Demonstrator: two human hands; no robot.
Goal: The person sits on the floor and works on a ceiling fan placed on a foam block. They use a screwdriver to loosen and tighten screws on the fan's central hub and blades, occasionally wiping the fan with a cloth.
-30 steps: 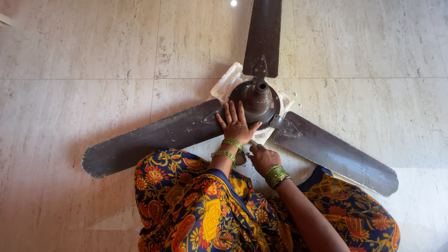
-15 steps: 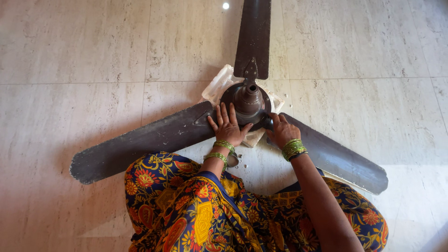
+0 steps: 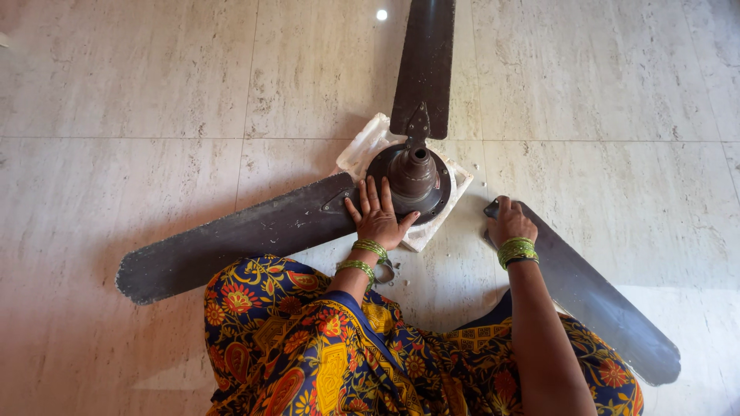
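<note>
A dark brown ceiling fan lies on the floor, its round motor hub [image 3: 413,179] resting on a white cloth [image 3: 368,151]. My left hand [image 3: 378,216] presses flat on the hub's near rim, beside the root of the left blade [image 3: 231,239]. A second blade [image 3: 425,62] points away from me, still fixed to the hub. My right hand [image 3: 510,222] grips the inner end of the third blade [image 3: 593,296], which lies apart from the hub on the floor to the right.
Pale marble floor tiles [image 3: 139,77] surround the fan. My knees under a patterned blue, orange and yellow garment [image 3: 308,347] fill the bottom of the view. Small white specks lie on the floor near the cloth.
My right hand has pulled the right blade away from the hub and out to the right. My left hand has stayed on the hub.
</note>
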